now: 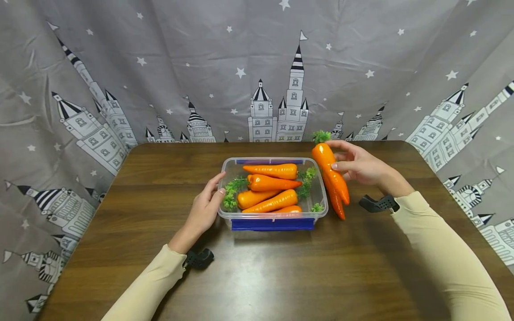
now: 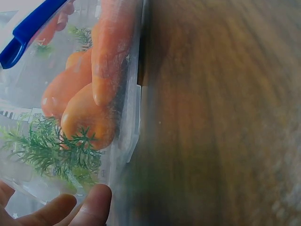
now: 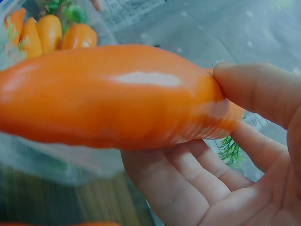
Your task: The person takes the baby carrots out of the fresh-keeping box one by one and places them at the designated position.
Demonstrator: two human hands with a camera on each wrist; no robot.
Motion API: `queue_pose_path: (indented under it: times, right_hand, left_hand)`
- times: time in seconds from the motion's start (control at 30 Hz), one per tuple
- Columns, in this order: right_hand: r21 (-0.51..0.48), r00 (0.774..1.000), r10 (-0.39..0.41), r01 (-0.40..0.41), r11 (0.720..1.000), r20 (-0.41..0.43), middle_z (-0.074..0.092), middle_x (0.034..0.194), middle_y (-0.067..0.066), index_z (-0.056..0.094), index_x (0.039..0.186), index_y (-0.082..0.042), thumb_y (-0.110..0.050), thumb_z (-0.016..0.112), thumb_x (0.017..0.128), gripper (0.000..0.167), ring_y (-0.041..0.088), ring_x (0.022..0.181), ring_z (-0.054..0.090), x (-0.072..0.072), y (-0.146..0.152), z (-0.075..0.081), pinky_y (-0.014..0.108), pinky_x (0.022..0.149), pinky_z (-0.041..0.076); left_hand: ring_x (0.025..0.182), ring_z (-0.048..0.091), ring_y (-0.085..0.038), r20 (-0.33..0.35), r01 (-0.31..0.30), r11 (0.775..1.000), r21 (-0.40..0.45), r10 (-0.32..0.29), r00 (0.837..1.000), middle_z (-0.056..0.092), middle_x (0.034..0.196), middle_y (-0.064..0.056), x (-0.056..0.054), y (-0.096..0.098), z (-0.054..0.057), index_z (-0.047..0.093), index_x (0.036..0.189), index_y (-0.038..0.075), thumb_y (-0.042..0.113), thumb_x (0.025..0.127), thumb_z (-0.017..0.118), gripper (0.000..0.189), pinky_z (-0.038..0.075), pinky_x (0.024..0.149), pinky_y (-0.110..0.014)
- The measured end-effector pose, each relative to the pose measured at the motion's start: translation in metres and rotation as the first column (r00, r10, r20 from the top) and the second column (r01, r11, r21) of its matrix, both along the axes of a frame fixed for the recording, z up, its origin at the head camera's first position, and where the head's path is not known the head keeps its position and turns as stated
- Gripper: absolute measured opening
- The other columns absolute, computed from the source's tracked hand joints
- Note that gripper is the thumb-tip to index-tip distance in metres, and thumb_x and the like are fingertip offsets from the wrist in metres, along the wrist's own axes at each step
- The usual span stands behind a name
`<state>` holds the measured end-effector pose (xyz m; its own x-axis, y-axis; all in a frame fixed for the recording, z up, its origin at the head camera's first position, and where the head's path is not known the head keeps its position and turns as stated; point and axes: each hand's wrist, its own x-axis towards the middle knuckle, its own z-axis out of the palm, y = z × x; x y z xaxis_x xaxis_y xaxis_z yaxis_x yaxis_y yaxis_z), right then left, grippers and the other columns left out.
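Note:
An orange toy carrot (image 1: 324,156) with a green leafy top is held in my right hand (image 1: 359,165), pinched between thumb and fingers. The right wrist view shows the thumb across the thick end of this carrot (image 3: 122,94) and the fingers underneath. Below it, another carrot (image 1: 336,205) lies beside the container's right side. My left hand (image 1: 205,207) rests at the left end of a clear plastic container (image 1: 273,216), thumb and fingertips at its rim. Inside the container lie several carrots (image 1: 271,170), partly overlapping, with green tops at both ends.
The container has blue side clips (image 1: 273,224). It stands on a brown wooden table (image 1: 261,276). Behind the table hangs a grey curtain (image 1: 201,67) with castles and stars. Each wrist wears a black strap (image 1: 379,204).

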<state>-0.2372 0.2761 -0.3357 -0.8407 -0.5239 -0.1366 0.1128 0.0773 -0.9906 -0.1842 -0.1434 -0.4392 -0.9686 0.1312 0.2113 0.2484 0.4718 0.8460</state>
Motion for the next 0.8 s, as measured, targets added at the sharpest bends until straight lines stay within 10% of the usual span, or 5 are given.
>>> queue_pose_path:
  times: [0.47, 0.8]
  right_hand:
    - [0.006, 0.981, -0.194, 0.194, 0.981, -0.003, 0.071, 0.107, -0.005, 0.047, 0.132, -0.028, 0.005, 0.052, 0.1, 0.046, 0.013, 0.085, 0.072, 0.01, 0.069, -0.026, 0.032, 0.067, 0.061]
    - [0.273, 0.965, -0.259, 0.257, 0.927, -0.032, 0.065, 0.1, -0.016, 0.037, 0.145, -0.017, -0.003, 0.057, 0.099, 0.052, 0.008, 0.079, 0.067, 0.012, 0.076, -0.056, 0.032, 0.068, 0.058]
  left_hand:
    - [0.099, 0.065, -0.033, 0.003, -0.005, 1.0, -0.008, 0.005, 1.0, 0.066, 0.129, -0.022, 0.0, 0.0, 0.001, 0.043, 0.155, 0.019, 0.021, 0.107, 0.045, 0.048, 0.05, 0.089, -0.047]
    - [0.103, 0.066, -0.035, 0.009, 0.003, 1.0, -0.002, -0.003, 1.0, 0.066, 0.13, -0.023, 0.0, 0.0, 0.0, 0.043, 0.155, 0.018, 0.021, 0.107, 0.045, 0.048, 0.051, 0.092, -0.05]
